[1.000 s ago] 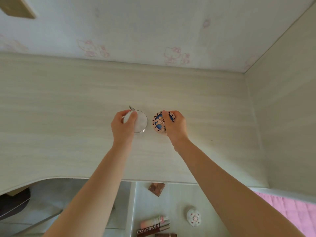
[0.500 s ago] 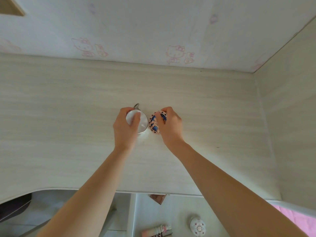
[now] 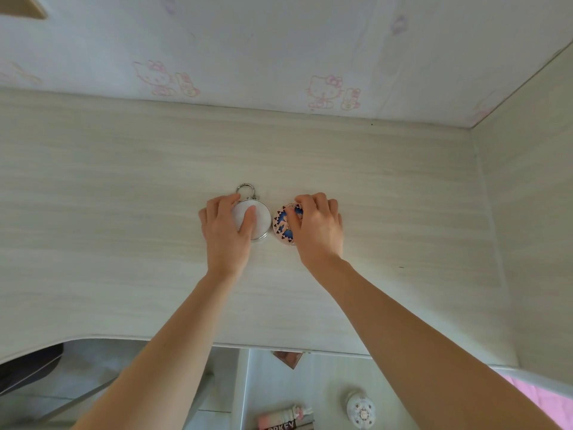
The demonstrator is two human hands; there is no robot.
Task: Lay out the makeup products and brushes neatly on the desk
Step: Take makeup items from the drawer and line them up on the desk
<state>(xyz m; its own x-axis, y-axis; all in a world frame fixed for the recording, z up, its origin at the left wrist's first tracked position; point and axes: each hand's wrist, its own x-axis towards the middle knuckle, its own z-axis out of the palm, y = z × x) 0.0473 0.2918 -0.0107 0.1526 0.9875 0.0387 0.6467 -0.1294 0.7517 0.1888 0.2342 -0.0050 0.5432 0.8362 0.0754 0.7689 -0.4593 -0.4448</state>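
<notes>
view: single head-worn wide-angle camera | aim: forward and steeply down onto the pale wood-grain desk top (image 3: 124,212) | range: close, both forearms are seen entering from 6 o'clock | framing: cartoon-printed wall (image 3: 279,41) is held at 12 o'clock, pale side panel (image 3: 533,212) at 3 o'clock | overlap: one view only

Setting: home bedroom, desk corner. Pale wood-grain desk (image 3: 124,212) against far wall papered with pink cartoon-cat wallpaper (image 3: 325,91); matching side panel (image 3: 527,212) right; pink bedding (image 3: 539,398) near right; cosmetics on lower shelf (image 3: 325,383) near.
</notes>
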